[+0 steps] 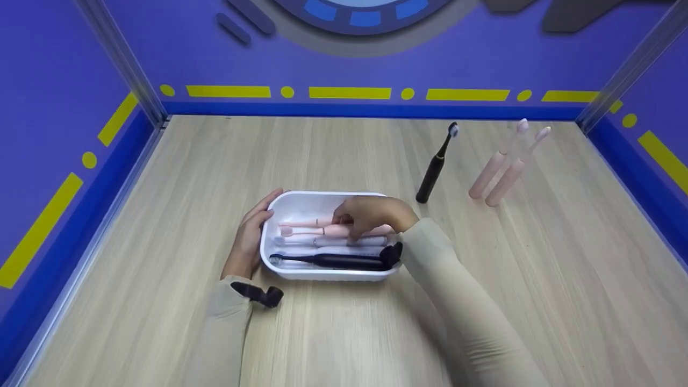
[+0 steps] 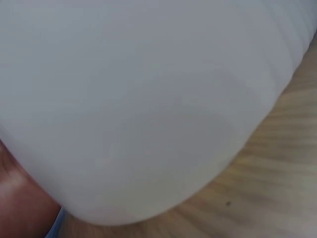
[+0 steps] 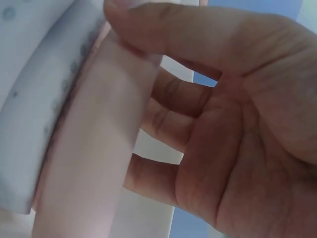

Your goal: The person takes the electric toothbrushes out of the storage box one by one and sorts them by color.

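Observation:
A white plastic basket (image 1: 322, 276) sits on the table with several electric toothbrushes lying in it: pink, whitish and black. My left hand (image 1: 248, 236) holds its left end, thumb at the rim; the left wrist view is mostly the basket's outer wall (image 2: 148, 114). Inside the basket, my right hand (image 1: 371, 211) grips a pink electric toothbrush (image 1: 334, 231) by the handle. From the right wrist, its thumb and curled fingers are seen about the pink handle (image 3: 94, 134). Whitish toothbrushes (image 1: 328, 241) lie beside it, and a black toothbrush (image 1: 344, 262) lies along the near side.
A black electric toothbrush (image 1: 431, 177) stands upright behind the basket to the right. Two pink electric toothbrushes, a left one (image 1: 488, 174) and a right one (image 1: 506, 183), stand farther right. Blue panels (image 1: 349, 70) wall the wooden table (image 1: 333, 333) at the back and sides.

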A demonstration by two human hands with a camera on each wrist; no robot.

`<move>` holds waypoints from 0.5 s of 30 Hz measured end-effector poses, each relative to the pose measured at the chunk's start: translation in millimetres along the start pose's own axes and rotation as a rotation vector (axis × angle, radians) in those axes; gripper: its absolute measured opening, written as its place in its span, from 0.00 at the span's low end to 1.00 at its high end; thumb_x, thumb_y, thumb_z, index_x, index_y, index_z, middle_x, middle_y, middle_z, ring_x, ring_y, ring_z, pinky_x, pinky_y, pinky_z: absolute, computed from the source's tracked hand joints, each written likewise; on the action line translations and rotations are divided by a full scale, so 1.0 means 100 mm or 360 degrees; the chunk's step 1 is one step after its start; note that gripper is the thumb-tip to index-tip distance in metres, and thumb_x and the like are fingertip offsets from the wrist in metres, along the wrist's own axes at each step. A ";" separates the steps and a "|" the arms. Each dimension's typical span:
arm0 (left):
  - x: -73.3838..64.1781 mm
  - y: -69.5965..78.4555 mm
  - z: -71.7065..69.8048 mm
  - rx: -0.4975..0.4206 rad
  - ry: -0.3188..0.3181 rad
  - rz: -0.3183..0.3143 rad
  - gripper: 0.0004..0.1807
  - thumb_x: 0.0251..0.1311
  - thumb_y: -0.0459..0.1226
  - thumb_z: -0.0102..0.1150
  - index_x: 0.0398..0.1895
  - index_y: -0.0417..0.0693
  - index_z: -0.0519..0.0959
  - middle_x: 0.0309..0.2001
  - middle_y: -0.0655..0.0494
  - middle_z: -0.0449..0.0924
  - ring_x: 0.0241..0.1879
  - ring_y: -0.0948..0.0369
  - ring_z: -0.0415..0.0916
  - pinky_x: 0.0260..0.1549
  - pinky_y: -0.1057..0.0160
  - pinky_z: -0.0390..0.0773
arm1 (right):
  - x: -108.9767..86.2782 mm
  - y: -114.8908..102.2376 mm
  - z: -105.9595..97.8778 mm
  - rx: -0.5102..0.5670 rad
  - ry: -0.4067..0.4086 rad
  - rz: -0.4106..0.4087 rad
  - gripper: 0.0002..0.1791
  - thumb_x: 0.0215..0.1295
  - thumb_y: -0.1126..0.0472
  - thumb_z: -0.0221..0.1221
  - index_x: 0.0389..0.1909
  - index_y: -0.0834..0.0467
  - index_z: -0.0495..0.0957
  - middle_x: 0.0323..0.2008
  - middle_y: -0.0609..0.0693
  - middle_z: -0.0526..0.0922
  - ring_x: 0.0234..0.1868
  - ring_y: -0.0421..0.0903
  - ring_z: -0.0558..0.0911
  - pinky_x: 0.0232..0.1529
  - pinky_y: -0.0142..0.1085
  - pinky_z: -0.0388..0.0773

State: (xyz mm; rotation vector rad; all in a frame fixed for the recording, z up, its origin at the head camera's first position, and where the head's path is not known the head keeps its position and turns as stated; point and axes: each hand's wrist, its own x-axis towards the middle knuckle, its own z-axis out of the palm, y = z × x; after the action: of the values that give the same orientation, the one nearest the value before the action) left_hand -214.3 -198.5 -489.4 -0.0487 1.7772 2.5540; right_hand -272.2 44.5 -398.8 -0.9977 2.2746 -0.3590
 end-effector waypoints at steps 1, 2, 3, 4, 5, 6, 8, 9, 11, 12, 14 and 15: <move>0.00 0.00 0.00 -0.0002 0.0002 -0.0001 0.28 0.66 0.28 0.32 0.71 0.38 0.60 0.74 0.50 0.56 0.74 0.59 0.50 0.74 0.60 0.48 | 0.00 0.00 0.00 0.0002 0.0003 0.0010 0.17 0.51 0.64 0.69 0.44 0.55 0.81 0.37 0.45 0.76 0.39 0.41 0.71 0.44 0.35 0.71; 0.00 0.00 0.00 -0.0008 0.0005 -0.0003 0.28 0.66 0.28 0.32 0.71 0.38 0.60 0.74 0.50 0.56 0.74 0.59 0.51 0.74 0.60 0.49 | 0.00 0.00 0.00 0.0004 0.0007 0.0018 0.17 0.51 0.63 0.69 0.44 0.55 0.80 0.38 0.45 0.77 0.39 0.41 0.71 0.46 0.36 0.72; 0.00 0.00 0.00 -0.0013 0.0008 -0.0005 0.29 0.66 0.28 0.32 0.71 0.38 0.60 0.74 0.50 0.57 0.74 0.59 0.51 0.74 0.60 0.49 | 0.00 0.01 0.00 0.0007 0.0012 0.0029 0.18 0.51 0.63 0.69 0.45 0.54 0.80 0.40 0.46 0.78 0.41 0.42 0.72 0.48 0.36 0.72; 0.00 0.00 0.00 -0.0017 0.0009 -0.0007 0.29 0.65 0.28 0.32 0.71 0.38 0.60 0.74 0.50 0.57 0.74 0.58 0.52 0.74 0.60 0.49 | 0.00 0.01 0.00 0.0013 0.0014 0.0042 0.18 0.51 0.62 0.69 0.45 0.54 0.80 0.42 0.47 0.79 0.42 0.42 0.73 0.50 0.37 0.73; 0.01 0.00 0.00 -0.0017 0.0005 -0.0010 0.29 0.66 0.28 0.31 0.71 0.38 0.60 0.74 0.49 0.57 0.74 0.58 0.52 0.74 0.60 0.49 | -0.01 0.01 0.00 0.0020 0.0017 0.0054 0.19 0.51 0.62 0.69 0.46 0.54 0.79 0.44 0.47 0.79 0.44 0.43 0.74 0.52 0.38 0.73; 0.01 0.00 0.00 -0.0023 0.0004 -0.0012 0.29 0.66 0.28 0.31 0.71 0.38 0.60 0.74 0.49 0.57 0.73 0.58 0.52 0.74 0.60 0.50 | -0.01 0.01 0.00 0.0017 0.0022 0.0061 0.19 0.51 0.61 0.69 0.46 0.53 0.79 0.46 0.48 0.80 0.45 0.43 0.75 0.53 0.39 0.73; 0.01 0.00 0.00 -0.0035 0.0005 -0.0015 0.29 0.66 0.28 0.31 0.71 0.38 0.60 0.74 0.49 0.57 0.73 0.58 0.53 0.73 0.60 0.50 | -0.01 0.02 0.01 0.0014 0.0029 0.0052 0.19 0.52 0.60 0.69 0.46 0.54 0.79 0.46 0.50 0.80 0.46 0.44 0.75 0.55 0.40 0.74; 0.01 0.00 0.00 -0.0033 0.0006 -0.0015 0.28 0.66 0.28 0.31 0.71 0.38 0.60 0.74 0.49 0.57 0.73 0.58 0.53 0.73 0.60 0.50 | -0.01 0.02 0.01 0.0006 0.0033 0.0043 0.19 0.52 0.59 0.69 0.46 0.54 0.79 0.46 0.49 0.79 0.46 0.43 0.75 0.55 0.40 0.73; 0.01 0.00 0.00 -0.0028 0.0005 -0.0013 0.28 0.66 0.29 0.32 0.71 0.38 0.60 0.74 0.49 0.57 0.73 0.58 0.52 0.73 0.60 0.50 | -0.01 0.02 0.01 -0.0007 0.0036 0.0011 0.19 0.53 0.58 0.69 0.46 0.55 0.78 0.45 0.49 0.79 0.45 0.43 0.74 0.53 0.40 0.74; 0.01 0.00 0.00 -0.0030 0.0013 -0.0012 0.28 0.66 0.29 0.32 0.71 0.38 0.60 0.74 0.49 0.57 0.73 0.58 0.53 0.73 0.60 0.50 | -0.01 0.02 0.01 -0.0012 0.0040 -0.0006 0.19 0.53 0.57 0.69 0.46 0.55 0.78 0.44 0.49 0.79 0.44 0.43 0.74 0.53 0.39 0.74; 0.00 0.00 0.00 -0.0023 0.0016 -0.0012 0.28 0.66 0.29 0.32 0.71 0.38 0.60 0.73 0.49 0.57 0.73 0.58 0.53 0.73 0.60 0.50 | -0.01 0.02 0.01 -0.0008 0.0043 -0.0029 0.19 0.54 0.57 0.69 0.46 0.56 0.78 0.43 0.49 0.78 0.44 0.43 0.74 0.53 0.39 0.73; 0.00 0.00 0.00 -0.0022 0.0014 -0.0012 0.28 0.66 0.29 0.32 0.71 0.38 0.60 0.74 0.49 0.57 0.73 0.58 0.53 0.73 0.60 0.50 | -0.01 0.02 0.01 -0.0006 0.0046 -0.0044 0.19 0.54 0.57 0.69 0.46 0.56 0.78 0.43 0.49 0.78 0.45 0.43 0.74 0.52 0.39 0.73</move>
State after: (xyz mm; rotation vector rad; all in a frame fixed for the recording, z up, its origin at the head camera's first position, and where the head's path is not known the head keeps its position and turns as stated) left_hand -214.4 -198.4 -489.5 -0.0670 1.7593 2.5648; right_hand -272.3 46.5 -400.2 -1.0330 2.2902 -0.3831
